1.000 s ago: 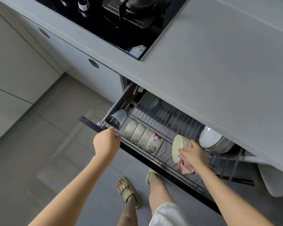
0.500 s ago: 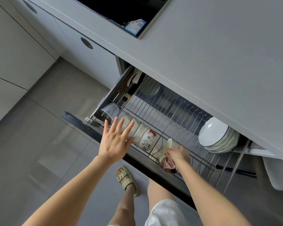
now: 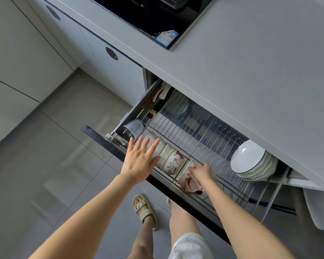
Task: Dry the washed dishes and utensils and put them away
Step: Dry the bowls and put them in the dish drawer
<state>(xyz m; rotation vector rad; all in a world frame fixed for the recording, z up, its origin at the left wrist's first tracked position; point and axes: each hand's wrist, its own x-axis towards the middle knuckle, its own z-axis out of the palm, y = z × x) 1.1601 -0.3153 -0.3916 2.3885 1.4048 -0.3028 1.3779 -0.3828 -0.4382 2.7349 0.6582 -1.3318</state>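
A pulled-out wire rack drawer [image 3: 195,128] under the grey counter holds a row of cream bowls on their sides. My left hand [image 3: 140,161] has its fingers spread straight against the leftmost bowls [image 3: 162,145]. Beside them lies a bowl with a cartoon print [image 3: 173,163]. To its right, my right hand [image 3: 201,171] grips a cream bowl [image 3: 184,173] set in the rack, together with a pink cloth [image 3: 192,186] bunched under the palm. A stack of white plates with dark rims [image 3: 251,162] stands at the rack's right end.
A clear plastic cup [image 3: 134,128] and a utensil tray with chopsticks [image 3: 151,101] sit at the drawer's left. The dark drawer front [image 3: 101,137] juts out over the floor. A black hob [image 3: 157,17] is set in the counter above. My sandalled foot [image 3: 144,208] stands below.
My left hand let go of the drawer front and opened flat onto the leftmost bowls. My right hand lowered the cream bowl into the row beside the printed bowl.
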